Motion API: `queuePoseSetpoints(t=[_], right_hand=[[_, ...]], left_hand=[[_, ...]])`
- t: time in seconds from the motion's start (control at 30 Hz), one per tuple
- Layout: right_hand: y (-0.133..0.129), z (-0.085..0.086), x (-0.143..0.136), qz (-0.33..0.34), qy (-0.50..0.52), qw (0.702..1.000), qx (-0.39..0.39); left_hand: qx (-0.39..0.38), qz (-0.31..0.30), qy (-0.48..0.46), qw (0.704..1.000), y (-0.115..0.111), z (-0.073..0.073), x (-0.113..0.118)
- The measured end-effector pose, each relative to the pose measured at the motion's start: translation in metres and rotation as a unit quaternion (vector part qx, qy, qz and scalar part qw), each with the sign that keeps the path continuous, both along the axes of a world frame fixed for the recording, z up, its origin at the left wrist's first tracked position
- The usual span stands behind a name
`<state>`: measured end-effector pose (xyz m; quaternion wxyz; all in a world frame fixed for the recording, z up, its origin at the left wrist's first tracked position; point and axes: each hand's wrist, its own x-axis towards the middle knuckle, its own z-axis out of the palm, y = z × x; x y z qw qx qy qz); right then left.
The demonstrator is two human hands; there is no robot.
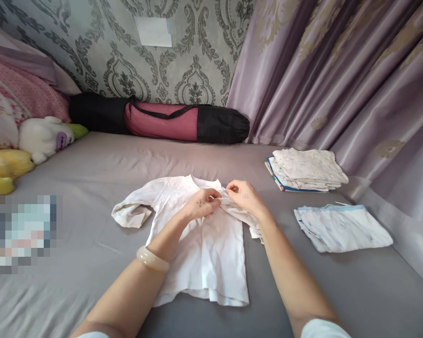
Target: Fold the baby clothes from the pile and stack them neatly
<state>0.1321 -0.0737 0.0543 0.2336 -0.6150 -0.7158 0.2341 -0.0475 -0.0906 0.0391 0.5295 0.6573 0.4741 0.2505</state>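
A small white long-sleeved shirt (pixel 193 253) lies spread on the grey bed sheet, its collar pointing away from me. The sleeve on the left is bent, with its cuff turned in toward the body. My left hand (pixel 203 203) pinches the fabric near the upper right of the chest. Just to the right, my right hand (pixel 245 196) has its fingers closed on the shirt by the shoulder. The right sleeve runs down partly behind my right wrist. A pale bangle (pixel 152 259) circles my left forearm.
Folded patterned clothes (pixel 306 169) form a stack at right, with another folded light-blue-edged garment (pixel 343 228) nearer me. A black and pink rolled bag (pixel 162 121) lies along the wall. Plush toys (pixel 44 138) sit at left. Purple curtains (pixel 320 84) hang at right.
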Motion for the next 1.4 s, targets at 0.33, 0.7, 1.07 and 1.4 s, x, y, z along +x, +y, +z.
queuePoseSetpoints(t=[0.33, 0.7, 1.07, 1.4], right_hand=[[-0.017, 0.018, -0.016, -0.003, 0.077, 0.996, -0.038], [-0.018, 0.012, -0.018, 0.034, 0.042, 0.996, -0.072], [-0.016, 0.016, -0.009, 0.091, 0.023, 0.994, -0.054], [-0.015, 0.023, -0.002, 0.178, -0.01, 0.984, -0.012]], left_hand=[[0.116, 0.058, -0.037, 0.991, 0.0, 0.0, 0.003], [0.19, 0.083, 0.033, 0.978, -0.004, 0.002, 0.008], [0.06, 0.116, -0.039, 0.991, -0.005, 0.0, 0.007], [0.008, 0.079, -0.08, 0.994, -0.002, 0.003, 0.0]])
